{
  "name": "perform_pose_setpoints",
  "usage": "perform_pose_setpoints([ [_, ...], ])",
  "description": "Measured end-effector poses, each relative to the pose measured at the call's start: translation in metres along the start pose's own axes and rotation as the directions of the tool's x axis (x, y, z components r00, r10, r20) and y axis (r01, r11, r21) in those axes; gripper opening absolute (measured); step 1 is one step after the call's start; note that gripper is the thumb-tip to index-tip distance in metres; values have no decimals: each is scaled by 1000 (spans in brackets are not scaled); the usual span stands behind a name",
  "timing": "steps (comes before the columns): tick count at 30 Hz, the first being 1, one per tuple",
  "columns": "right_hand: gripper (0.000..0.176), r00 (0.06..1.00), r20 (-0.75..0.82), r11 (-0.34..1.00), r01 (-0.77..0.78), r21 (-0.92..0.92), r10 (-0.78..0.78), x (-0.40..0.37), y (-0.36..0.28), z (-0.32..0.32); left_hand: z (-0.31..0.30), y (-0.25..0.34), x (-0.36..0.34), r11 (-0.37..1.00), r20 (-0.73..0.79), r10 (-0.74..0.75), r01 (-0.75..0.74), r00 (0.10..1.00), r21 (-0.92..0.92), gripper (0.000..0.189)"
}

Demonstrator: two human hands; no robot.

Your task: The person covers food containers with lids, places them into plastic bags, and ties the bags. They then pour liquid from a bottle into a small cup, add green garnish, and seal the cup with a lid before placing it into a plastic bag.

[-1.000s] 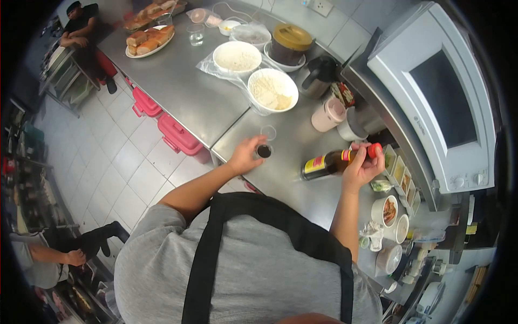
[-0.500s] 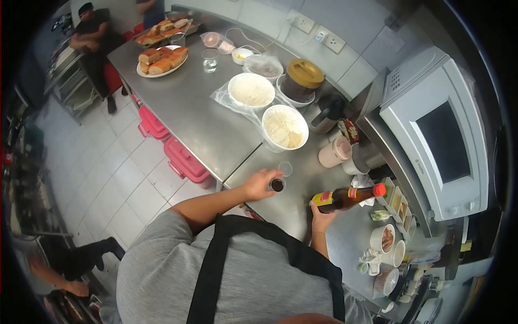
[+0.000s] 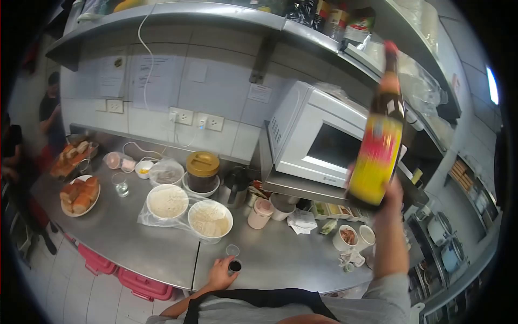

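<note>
Two hands busy: your right fingers (image 3: 395, 190) grip the raised bottle (image 3: 376, 156) low down; keep it level-headed, cap up. Your left fingers (image 3: 219, 264) pinch the small dark-filled cup (image 3: 234, 266) (steady, gently) at the tabletop (image 3: 270, 265).

1 camera, worn on the person's head, gives the 1 view. It faces forward and down across the steel counter (image 3: 156, 243) to the tiled wall (image 3: 232, 62), with the black apron (image 3: 270, 296) at the bottom edge directly under the lens. The tilt is shallow enough to take in the overhead shelf (image 3: 216, 11) along the top and the microwave oven (image 3: 326, 137) right of centre. The labelled bottle (image 3: 380, 146) is close to the lens and looms large. The field is very wide, with curved lines and dark corners.
</note>
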State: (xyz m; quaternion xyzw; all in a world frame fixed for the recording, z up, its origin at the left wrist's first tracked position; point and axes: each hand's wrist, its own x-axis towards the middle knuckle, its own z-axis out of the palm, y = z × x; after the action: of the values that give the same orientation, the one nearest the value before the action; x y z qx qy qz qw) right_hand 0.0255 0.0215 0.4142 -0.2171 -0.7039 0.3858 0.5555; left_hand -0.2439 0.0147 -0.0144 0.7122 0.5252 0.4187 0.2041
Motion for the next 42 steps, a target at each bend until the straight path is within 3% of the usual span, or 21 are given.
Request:
perform_pose_setpoints([
  [2,66,1000,4,998,10,-54,-10,75,-52,-1,-1,0,-1,1000,8,-18,18,1000,-18,62],
  [3,66,992,-120,999,44,12,-42,122,-67,3,0,-2,-1,999,5,-16,17,1000,-29,63],
  [5,61,1000,-10,984,-2,-179,1,200,-97,-1,3,-6,-2,998,-5,-24,23,1000,-53,64],
  [9,51,991,-119,949,-93,-302,59,331,-122,-6,9,-13,0,997,-40,-29,26,999,-69,65],
  [11,28,947,-320,980,-73,-185,10,358,-113,17,5,-7,-1,995,-50,-67,63,996,-80,65],
  [12,36,913,-405,956,-71,-284,-53,355,-111,36,2,-4,-2,993,-40,-82,78,996,-88,65],
  [15,38,911,-405,969,-23,-247,-82,383,-98,37,-3,-2,1,989,-24,-109,105,994,-108,64],
  [18,51,888,-415,898,-4,-440,-200,457,-80,-23,2,-7,2,984,-15,-107,104,994,-143,64],
  [21,56,959,-278,901,-67,-429,-62,514,-68,-73,-2,-9,4,977,18,-134,135,991,-167,64],
  [22,60,912,-377,805,-100,-584,-161,514,-65,-73,3,-14,3,976,24,-139,141,990,-166,64],
  [25,56,910,-402,749,-195,-634,-103,514,-68,-76,1,-11,4,965,68,-161,172,985,-200,64],
  [26,47,957,-280,795,-228,-562,76,512,-69,-78,-3,-9,5,960,83,-173,187,981,-211,63],
  [28,43,978,196,768,70,-637,74,463,-60,-70,-1,-7,5,961,74,-198,208,977,-181,62],
  [30,38,978,-204,636,-178,-751,33,429,-42,16,-1,-3,1,966,55,-188,195,981,-169,61],
  [32,38,748,-643,604,-439,-666,-166,430,-47,62,-3,-1,2,972,26,-147,149,989,-180,60],
  [34,44,821,-487,627,-216,-749,-298,452,-63,6,14,-17,0,991,-18,-51,49,999,-127,60],
  [36,49,755,-294,409,-37,-912,-587,445,-68,2,13,-15,-2,996,7,-73,74,997,-56,64],
  [39,61,565,41,153,291,-944,-824,387,-55,41,14,-17,-1,998,-34,-48,46,998,-42,65],
  [40,59,126,243,-161,457,-875,-962,353,-35,56,14,-16,-1,998,-57,-33,29,998,-64,65],
  [41,53,132,392,-251,576,-778,-911,306,-20,72,15,-16,-1,998,-38,-61,60,997,-30,71],
  [42,47,191,512,-248,702,-668,-838,257,3,79,9,-11,1,993,-4,-98,97,995,-71,77],
])
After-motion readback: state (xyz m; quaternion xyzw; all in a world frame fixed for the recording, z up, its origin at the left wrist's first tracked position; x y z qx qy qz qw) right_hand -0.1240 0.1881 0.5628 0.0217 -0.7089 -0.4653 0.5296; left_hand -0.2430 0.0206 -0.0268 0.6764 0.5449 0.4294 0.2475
